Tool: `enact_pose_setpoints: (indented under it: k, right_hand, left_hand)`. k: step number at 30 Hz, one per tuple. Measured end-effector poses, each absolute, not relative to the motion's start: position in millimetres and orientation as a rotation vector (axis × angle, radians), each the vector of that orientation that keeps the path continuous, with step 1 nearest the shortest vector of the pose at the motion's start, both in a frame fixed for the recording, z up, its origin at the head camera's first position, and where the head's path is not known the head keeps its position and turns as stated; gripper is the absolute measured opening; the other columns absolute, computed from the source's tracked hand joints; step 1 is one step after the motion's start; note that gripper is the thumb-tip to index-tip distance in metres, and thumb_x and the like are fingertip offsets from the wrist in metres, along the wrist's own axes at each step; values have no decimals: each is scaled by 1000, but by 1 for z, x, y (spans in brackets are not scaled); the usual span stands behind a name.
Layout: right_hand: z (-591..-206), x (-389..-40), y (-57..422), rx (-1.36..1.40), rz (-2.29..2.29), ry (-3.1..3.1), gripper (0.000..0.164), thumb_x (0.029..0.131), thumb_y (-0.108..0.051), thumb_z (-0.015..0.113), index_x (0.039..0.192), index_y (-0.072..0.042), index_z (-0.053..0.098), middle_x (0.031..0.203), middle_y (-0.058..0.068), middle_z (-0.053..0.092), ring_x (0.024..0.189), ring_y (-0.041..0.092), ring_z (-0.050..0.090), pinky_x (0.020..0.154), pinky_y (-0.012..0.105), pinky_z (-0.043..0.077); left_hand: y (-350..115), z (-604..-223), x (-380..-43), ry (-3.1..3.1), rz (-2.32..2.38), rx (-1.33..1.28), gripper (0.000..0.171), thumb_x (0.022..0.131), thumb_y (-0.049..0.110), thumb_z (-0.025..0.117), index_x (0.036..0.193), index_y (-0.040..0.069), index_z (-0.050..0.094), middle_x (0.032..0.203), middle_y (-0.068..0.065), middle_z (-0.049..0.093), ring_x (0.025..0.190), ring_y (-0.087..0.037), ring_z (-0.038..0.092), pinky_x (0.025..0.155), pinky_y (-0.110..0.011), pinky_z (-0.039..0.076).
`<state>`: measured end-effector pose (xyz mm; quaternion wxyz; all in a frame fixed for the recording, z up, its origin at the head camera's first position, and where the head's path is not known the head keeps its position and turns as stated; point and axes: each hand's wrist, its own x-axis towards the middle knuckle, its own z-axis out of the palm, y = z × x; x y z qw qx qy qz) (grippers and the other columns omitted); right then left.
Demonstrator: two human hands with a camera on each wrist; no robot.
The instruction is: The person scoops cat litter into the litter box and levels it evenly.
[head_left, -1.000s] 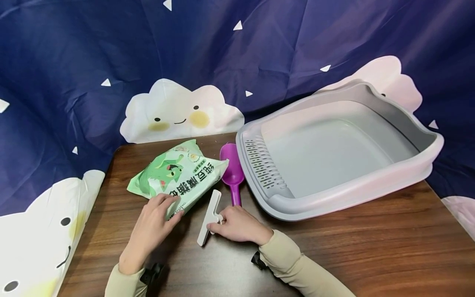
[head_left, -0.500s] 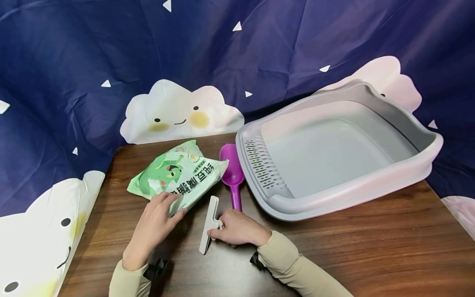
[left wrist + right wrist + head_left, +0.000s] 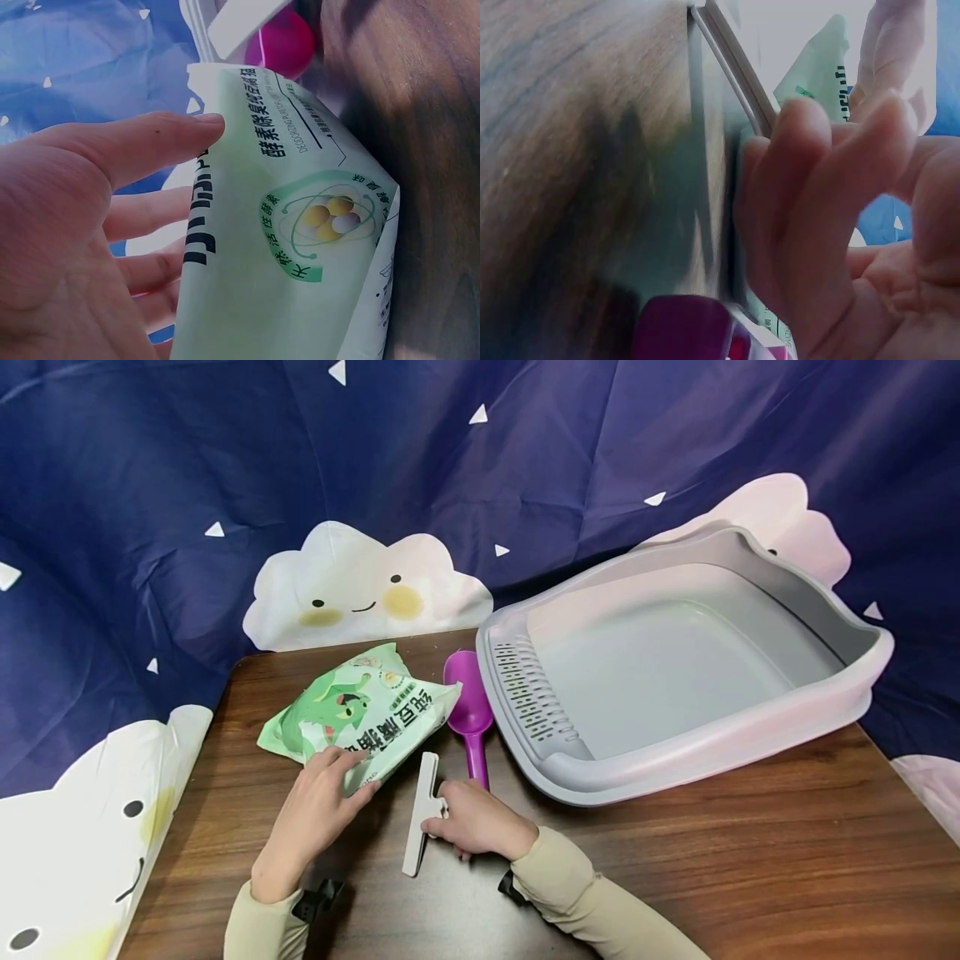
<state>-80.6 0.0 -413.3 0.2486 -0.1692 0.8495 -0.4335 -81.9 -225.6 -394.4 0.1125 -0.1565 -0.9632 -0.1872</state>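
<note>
A green and white bag (image 3: pixel 405 727) with a cartoon cat lies on the table, and my left hand (image 3: pixel 307 818) rests on its near corner. In the left wrist view the thumb (image 3: pixel 165 135) is straight along the edge of the bag (image 3: pixel 322 300), with the other fingers spread on the far side, partly hidden. My right hand (image 3: pixel 483 818) pinches a long white bag clip (image 3: pixel 417 827) by its grip, between thumb and curled fingers. The clip stands to the right of the bag, close over the table. In the right wrist view, fingers partly hide the clip (image 3: pixel 739 67).
A purple scoop (image 3: pixel 470 702) lies behind my right hand, between the bag and a large grey litter box (image 3: pixel 555 772) with a slotted end. The wooden table (image 3: pixel 750 860) ends at a dark blue curtain (image 3: pixel 555 452) with clouds.
My right hand has drawn the clip toward the near edge of the table, with little movement in the last half second. My left hand has shifted slightly right, still at the bag.
</note>
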Motion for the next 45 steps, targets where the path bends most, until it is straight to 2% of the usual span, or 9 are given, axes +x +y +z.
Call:
enact_pose_setpoints:
  k: [4, 12, 17, 21, 24, 29, 33, 40, 45]
  right_hand:
    - [-414, -82, -3, -450, -1159, 2306, 20, 87, -18, 70, 85, -5, 55, 42, -1, 51, 30, 9, 50, 38, 28, 48]
    - [-416, -86, -5, -455, -1095, 2331, 29, 88, -20, 68, 64, -11, 55, 35, -2, 48, 33, 16, 56, 45, 23, 50]
    - [-419, -86, -6, -454, -1062, 2365, 33, 88, -21, 66, 58, -12, 54, 34, -3, 48, 34, 18, 58, 52, 17, 49]
    - [-420, -86, -7, -444, -1051, 2394, 35, 87, -21, 65, 55, -12, 54, 33, -4, 47, 33, 17, 58, 52, 16, 48]
    - [-420, -86, -8, -438, -1070, 2390, 31, 87, -19, 65, 60, -12, 54, 34, -4, 47, 31, 15, 56, 49, 19, 48]
    - [-423, -86, -9, -446, -1131, 2359, 14, 89, -13, 61, 79, -10, 52, 39, -2, 49, 28, 10, 51, 38, 25, 47]
    - [-425, -86, -10, -461, -1151, 2351, 11, 90, -10, 60, 91, -6, 50, 43, 1, 51, 28, 9, 51, 36, 26, 47]
    - [-426, -85, -11, -454, -1121, 2371, 11, 90, -11, 60, 91, -5, 51, 41, -1, 50, 28, 9, 51, 38, 24, 47]
    - [-427, -84, -10, -449, -1132, 2381, 13, 89, -10, 62, 97, -3, 55, 42, -1, 50, 28, 9, 50, 36, 25, 46]
  left_hand:
    - [-225, -393, -81, -2862, -564, -424, 39, 78, 20, 80, 111, 3, 69, 96, -10, 63, 90, -27, 58, 79, -44, 46]
    - [-225, -392, -80, -2913, -622, -349, 41, 79, 22, 79, 115, 4, 68, 99, -11, 61, 93, -28, 59, 81, -45, 48]
    - [-226, -392, -80, -2911, -631, -348, 42, 79, 22, 79, 115, 3, 67, 99, -12, 61, 95, -29, 59, 82, -46, 48]
    - [-226, -391, -80, -2916, -633, -347, 43, 79, 23, 79, 115, 3, 67, 99, -12, 62, 95, -30, 59, 83, -46, 48]
    - [-226, -391, -81, -2935, -636, -337, 43, 80, 24, 78, 116, 3, 66, 99, -12, 63, 96, -31, 60, 84, -47, 48]
    - [-225, -391, -83, -2959, -635, -319, 44, 81, 25, 77, 117, 3, 66, 101, -13, 66, 99, -32, 61, 86, -48, 48]
    - [-225, -391, -83, -2961, -633, -318, 44, 81, 25, 77, 117, 3, 66, 101, -13, 66, 99, -32, 62, 86, -48, 48]
    - [-225, -392, -83, -2958, -629, -323, 44, 81, 25, 77, 117, 2, 66, 101, -13, 66, 99, -33, 62, 86, -48, 48]
    - [-225, -392, -83, -2955, -626, -319, 45, 80, 25, 77, 117, 2, 65, 101, -14, 66, 98, -32, 62, 85, -47, 49]
